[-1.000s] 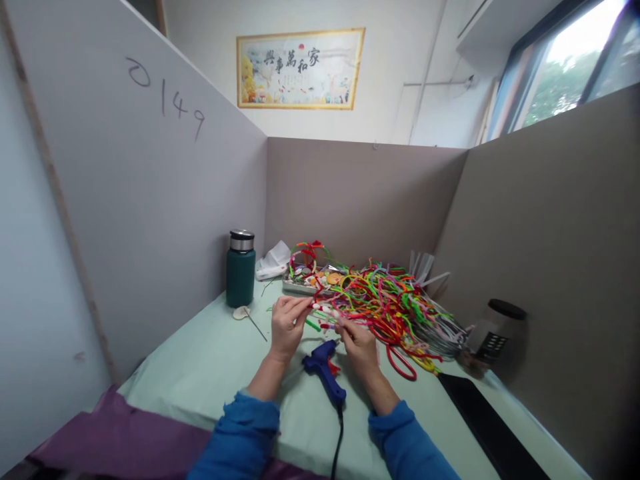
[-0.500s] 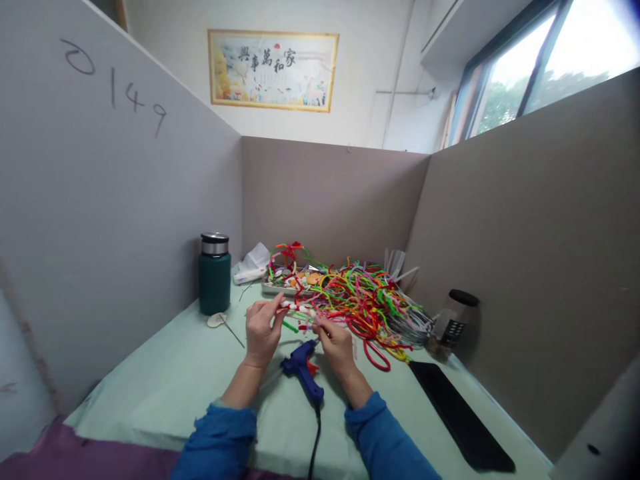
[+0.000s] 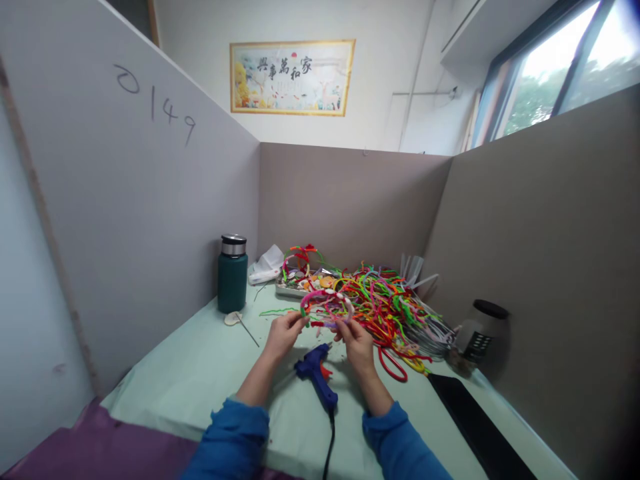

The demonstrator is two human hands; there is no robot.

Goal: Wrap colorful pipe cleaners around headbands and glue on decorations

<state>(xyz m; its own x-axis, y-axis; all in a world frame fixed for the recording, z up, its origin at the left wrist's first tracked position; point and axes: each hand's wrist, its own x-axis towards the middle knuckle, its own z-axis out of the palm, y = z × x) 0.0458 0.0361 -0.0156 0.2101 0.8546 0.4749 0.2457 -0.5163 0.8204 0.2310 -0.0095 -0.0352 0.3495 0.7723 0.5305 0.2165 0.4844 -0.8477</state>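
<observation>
A curved band of fuzzy pipe cleaner (image 3: 327,293), pink, white, green and red, is held upright between my hands as an open loop. My left hand (image 3: 285,335) pinches its green lower left end. On the other side, my right hand (image 3: 356,342) grips the pale purple and white lower right part. Just below the hands a blue glue gun (image 3: 317,377) lies on the table, its black cord running toward me. Right behind the loop spreads a pile of colourful pipe cleaners (image 3: 395,300).
A metal tray (image 3: 290,291) of small pieces stands behind the hands. To the left are a green bottle (image 3: 233,277), a white tissue (image 3: 267,263) and a pale disc (image 3: 233,319). A jar (image 3: 480,333) and a black flat object (image 3: 475,423) lie right.
The band has been turned so that its curved loop shows upright. My left hand has lowered and shifted its hold to the green end. The whole view has swung slightly left.
</observation>
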